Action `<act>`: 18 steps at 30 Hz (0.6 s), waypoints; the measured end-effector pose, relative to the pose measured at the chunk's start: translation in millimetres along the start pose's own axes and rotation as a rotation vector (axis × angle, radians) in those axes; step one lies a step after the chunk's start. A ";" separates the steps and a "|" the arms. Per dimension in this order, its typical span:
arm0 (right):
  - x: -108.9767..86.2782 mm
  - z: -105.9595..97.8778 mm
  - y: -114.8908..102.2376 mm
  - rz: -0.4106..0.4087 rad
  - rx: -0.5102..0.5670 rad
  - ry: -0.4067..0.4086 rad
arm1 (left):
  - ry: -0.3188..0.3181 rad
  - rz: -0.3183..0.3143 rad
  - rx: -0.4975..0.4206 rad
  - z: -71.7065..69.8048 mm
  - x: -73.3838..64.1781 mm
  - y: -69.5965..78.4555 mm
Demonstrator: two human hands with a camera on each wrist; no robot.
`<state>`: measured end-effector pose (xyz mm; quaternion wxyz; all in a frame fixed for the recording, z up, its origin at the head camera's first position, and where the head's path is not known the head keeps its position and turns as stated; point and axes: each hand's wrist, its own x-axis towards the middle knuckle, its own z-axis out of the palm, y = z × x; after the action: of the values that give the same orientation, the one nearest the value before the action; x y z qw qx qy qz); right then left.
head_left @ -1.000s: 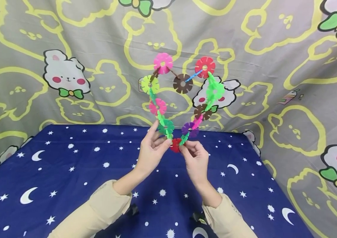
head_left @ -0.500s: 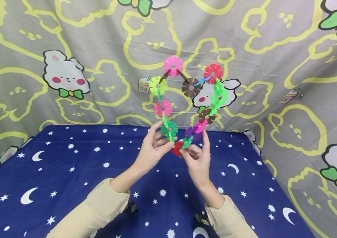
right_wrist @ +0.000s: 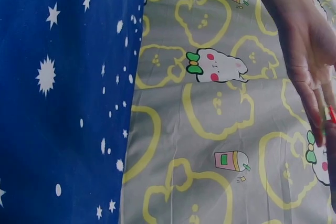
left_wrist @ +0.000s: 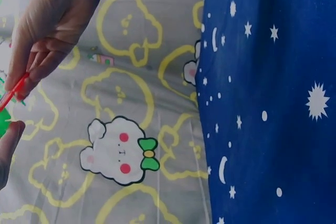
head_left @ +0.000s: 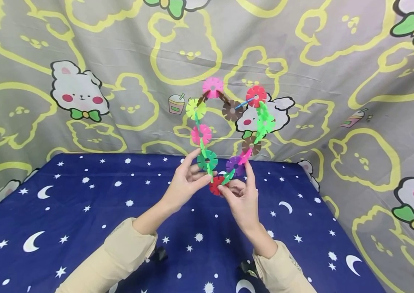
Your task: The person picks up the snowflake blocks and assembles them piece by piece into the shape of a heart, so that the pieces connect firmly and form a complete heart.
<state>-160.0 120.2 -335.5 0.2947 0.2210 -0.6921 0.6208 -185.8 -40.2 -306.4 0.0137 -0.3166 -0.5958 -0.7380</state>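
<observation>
In the head view, interlocking notched plastic discs form a heart-shaped ring (head_left: 201,134), held upright above the table. Pink, yellow, brown, red, green and purple discs are linked edge to edge. A red disc (head_left: 216,186) makes the bottom tip. The left hand (head_left: 185,183) pinches the lower left side near a green disc, its index finger raised along the chain. Between thumb and fingers, the right hand (head_left: 241,199) grips the bottom red disc, with its index finger up by the purple disc (head_left: 234,165). Both wrist views catch only a bit of the red disc (left_wrist: 14,92) at their edges.
A table with a dark blue moon-and-star cloth (head_left: 97,211) lies under the hands. Behind it hangs a grey curtain (head_left: 126,53) with yellow outlines and white rabbits. Small black items (head_left: 248,268) show near the forearms.
The ring has sunk slightly and its top has shifted right and tilted a little. The right index finger has risen to rest beside the purple and pink discs.
</observation>
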 end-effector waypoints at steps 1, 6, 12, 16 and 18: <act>0.2 0.1 -0.2 0.015 -0.012 -0.002 | 0.003 -0.013 -0.008 -0.6 0.2 -0.2; 0.8 1.3 0.8 0.061 -0.060 -0.015 | 0.050 -0.046 -0.028 1.9 0.7 -1.8; -0.9 5.5 0.8 0.060 -0.063 0.029 | 0.133 -0.018 -0.065 11.8 0.1 -3.9; -0.5 8.9 -0.4 0.052 -0.027 0.053 | 0.189 0.034 -0.119 17.1 -0.7 -6.2; 0.1 10.4 -1.0 0.046 -0.016 0.062 | 0.212 0.058 -0.160 19.3 -1.1 -6.6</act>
<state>-160.8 109.8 -335.2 0.3033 0.1832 -0.6926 0.6283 -178.8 -21.6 -311.0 0.0725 -0.2539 -0.5209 -0.8118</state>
